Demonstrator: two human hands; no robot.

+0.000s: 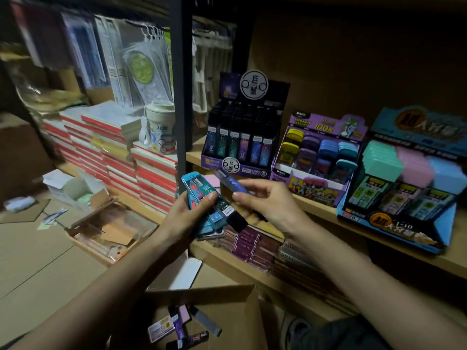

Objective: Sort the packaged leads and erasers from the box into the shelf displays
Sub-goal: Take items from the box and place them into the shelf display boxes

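My left hand (188, 213) grips a fanned stack of lead packs (202, 195), teal, green and black ones. Just to its right, my right hand (267, 200) pinches a single blue lead pack (231, 184), held in front of the shelf edge. On the shelf behind stand three displays: a dark purple one with upright lead cases (242, 147), a purple one with coloured erasers (318, 157), and a blue one with pastel cases (404, 178). Below my arms, an open cardboard box (227, 299) holds several loose packs (182, 327).
A black shelf post (183, 97) rises left of the displays. Stacks of red-edged notebooks (113, 157) and a cup (161, 127) sit to the left. A carton of scraps (111, 231) lies on the floor. Purple boxes (247, 243) fill the lower shelf.
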